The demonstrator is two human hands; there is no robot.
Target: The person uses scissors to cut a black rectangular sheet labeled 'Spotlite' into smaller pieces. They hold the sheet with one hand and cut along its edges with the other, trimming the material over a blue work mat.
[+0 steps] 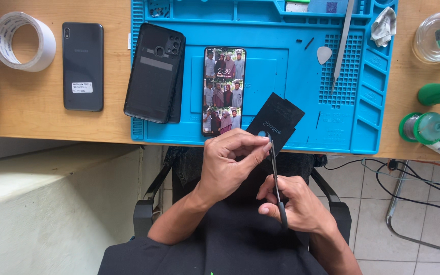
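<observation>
Scissors (pixel 276 178) sit clamped in the right hand (pixel 294 206), blades meeting a black packet (pixel 277 122) pinched by the left hand (pixel 230 163) — just off the blue mat's (pixel 362 102) near edge, right of the lit phone (pixel 224 90).

I see open mat (pixel 291 76) between the lit phone (pixel 224 91) and the tweezers (pixel 343 43); a hand could pass there. The black back cover (pixel 155 74) blocks the mat's left side, and the green spool (pixel 423 127) and jar (pixel 439 35) crowd the right edge
</observation>
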